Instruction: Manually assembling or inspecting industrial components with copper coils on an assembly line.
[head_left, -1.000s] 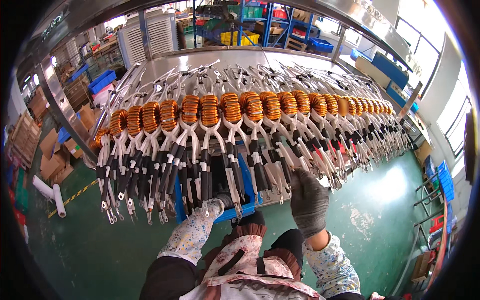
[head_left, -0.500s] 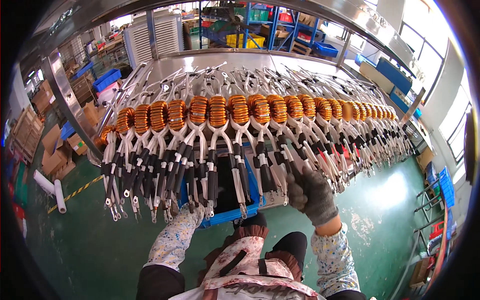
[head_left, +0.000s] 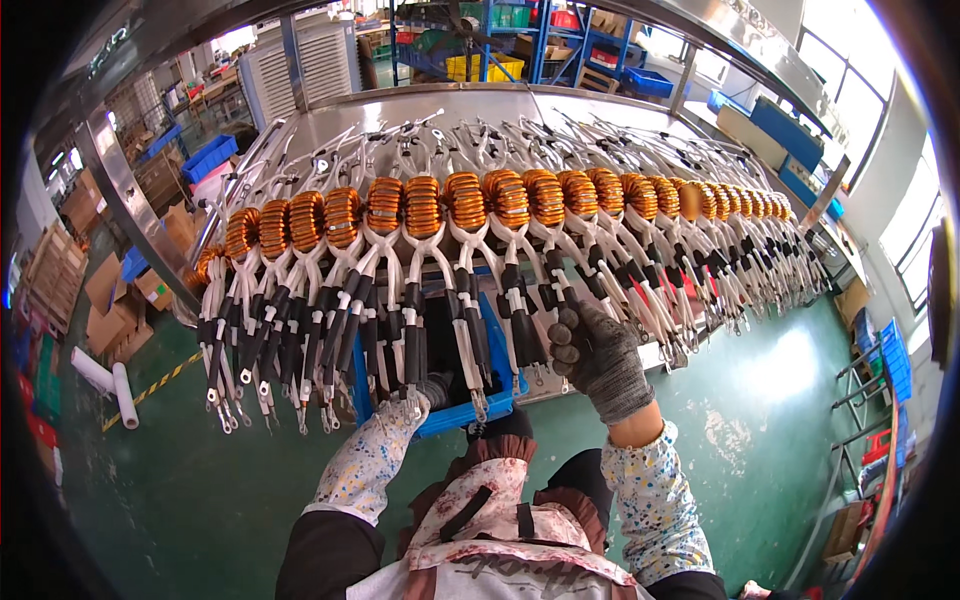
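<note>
A long row of copper-wound ring coils (head_left: 465, 200) lies along the bench edge, their white cable leads with black sleeves and metal lugs hanging over the front. My right hand (head_left: 608, 368), in a grey knit glove, is closed at the hanging leads right of the middle. A black-sleeved cable lead (head_left: 556, 275) runs into its curled fingers. My left hand (head_left: 434, 388), gloved too, reaches behind the leads left of the middle, over a blue crate (head_left: 450, 420). Leads cover most of that hand, so its fingers are hidden.
The metal bench (head_left: 400, 112) has a steel frame post (head_left: 150, 215) at its left. Cardboard boxes (head_left: 115, 310) and white rolls (head_left: 124, 395) stand on the left floor. A rack with blue bins (head_left: 893, 365) is at the right. Blue shelving (head_left: 555, 55) stands beyond the bench.
My right hand has shifted slightly up and left along the leads. My left hand has moved right and up, deeper behind the leads over the crate. The view has shifted a little.
</note>
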